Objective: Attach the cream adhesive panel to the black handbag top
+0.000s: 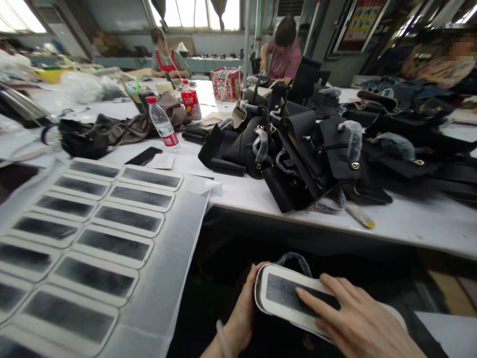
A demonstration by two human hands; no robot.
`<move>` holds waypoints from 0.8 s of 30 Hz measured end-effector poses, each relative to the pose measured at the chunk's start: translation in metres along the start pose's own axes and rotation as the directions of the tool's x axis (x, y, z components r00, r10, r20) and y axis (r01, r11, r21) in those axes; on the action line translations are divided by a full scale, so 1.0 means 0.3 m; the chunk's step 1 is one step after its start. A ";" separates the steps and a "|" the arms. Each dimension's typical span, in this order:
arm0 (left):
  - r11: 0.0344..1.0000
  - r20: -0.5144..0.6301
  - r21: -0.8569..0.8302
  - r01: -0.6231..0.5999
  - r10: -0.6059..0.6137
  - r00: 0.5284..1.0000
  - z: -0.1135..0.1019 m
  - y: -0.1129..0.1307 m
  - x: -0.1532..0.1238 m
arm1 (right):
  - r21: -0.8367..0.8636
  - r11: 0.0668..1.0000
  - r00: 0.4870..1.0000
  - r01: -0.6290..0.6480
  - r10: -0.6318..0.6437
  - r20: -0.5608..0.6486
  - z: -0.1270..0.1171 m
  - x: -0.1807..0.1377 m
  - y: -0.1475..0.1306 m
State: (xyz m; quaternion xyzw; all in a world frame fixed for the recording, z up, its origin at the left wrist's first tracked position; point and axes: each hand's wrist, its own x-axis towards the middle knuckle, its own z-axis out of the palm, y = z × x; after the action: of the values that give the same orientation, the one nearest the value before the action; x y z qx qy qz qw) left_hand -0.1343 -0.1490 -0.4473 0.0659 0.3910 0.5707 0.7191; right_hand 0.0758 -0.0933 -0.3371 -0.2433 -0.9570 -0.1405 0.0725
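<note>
1. Right hand (pixel 357 318): fingers spread, palm down over right part of rounded panel (pixel 274 298); index tip on its dark center strip. Flat on top, not closed round anything.
2. Left hand (pixel 242 311): partly curled, grips panel's left end from the side; some fingers hidden.
3. Panel: between both hands, in front of the bench (pixel 402 231), below its front edge. Both hands touch it. Long axis slants, left end farther from the wearer, right end nearer. Second layer shows at left end; what's underneath, can't tell.
4. Plastic-wrapped loop (pixel 298 258): just beyond panel's far edge.
5. Sheet (pixel 167 278) with two columns of similar panels: left of both hands, left hand nearer. Its far right corner overlaps the bench's front edge.
6. Black handbags (pixel 283 144): heaped along front edge; no brand readable.
7. Clear bottle (pixel 162 123): red label, pale characters, too small to read. Red-labelled bottle (pixel 190 101), patterned gift bag (pixel 226 83), wall poster (pixel 363 25): markings, none legible.
</note>
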 end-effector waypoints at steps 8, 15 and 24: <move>0.999 -0.037 0.049 0.016 -0.014 0.999 0.008 0.008 0.005 | 0.066 0.997 0.998 -0.042 0.046 -0.050 0.005 -0.012 -0.037; 1.000 0.005 0.018 0.007 -0.007 1.000 -0.015 -0.004 0.019 | 0.353 0.914 0.979 -0.202 0.179 0.098 0.058 0.029 -0.051; 0.998 0.062 -0.013 0.058 -0.057 0.996 -0.026 0.009 0.008 | 0.169 0.984 0.988 -0.054 0.028 0.154 0.077 0.047 -0.036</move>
State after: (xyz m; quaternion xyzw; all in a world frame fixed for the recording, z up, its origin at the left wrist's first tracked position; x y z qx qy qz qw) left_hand -0.1413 -0.1486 -0.4522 0.0666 0.3663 0.5502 0.7474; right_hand 0.0565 -0.0892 -0.3586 -0.2658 -0.9631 -0.0366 0.0235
